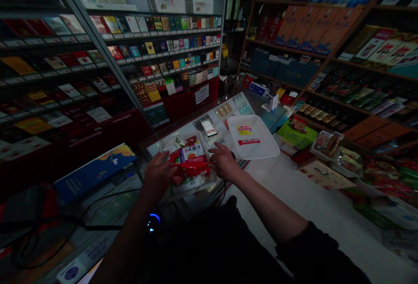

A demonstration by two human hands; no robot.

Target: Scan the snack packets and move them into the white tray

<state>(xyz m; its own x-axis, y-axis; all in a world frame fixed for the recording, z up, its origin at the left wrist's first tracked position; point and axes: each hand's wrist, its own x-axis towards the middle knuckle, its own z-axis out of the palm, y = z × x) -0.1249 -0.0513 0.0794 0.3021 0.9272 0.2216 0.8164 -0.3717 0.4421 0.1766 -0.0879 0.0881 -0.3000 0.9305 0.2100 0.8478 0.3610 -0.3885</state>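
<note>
My left hand (159,174) and my right hand (224,162) pinch a shiny red snack packet (193,169) at its two ends, fingers closed. The packet is held above a white plastic tray (209,181) on the glass counter. Inside this tray lie several snack packets, among them a white and red packet (192,151) with large printed characters. To the right, a second white tray (266,142) bears a small yellow packet (244,130) and a narrow red packet (248,141). A phone (209,128) with a lit screen lies behind the first tray.
A long blue box (96,170) and black cables (88,201) lie on the counter at the left. Shelves of cigarette packs (173,44) stand behind it. On the right are shelves with bottles (346,86) and boxes, with snack trays (349,160) lower down.
</note>
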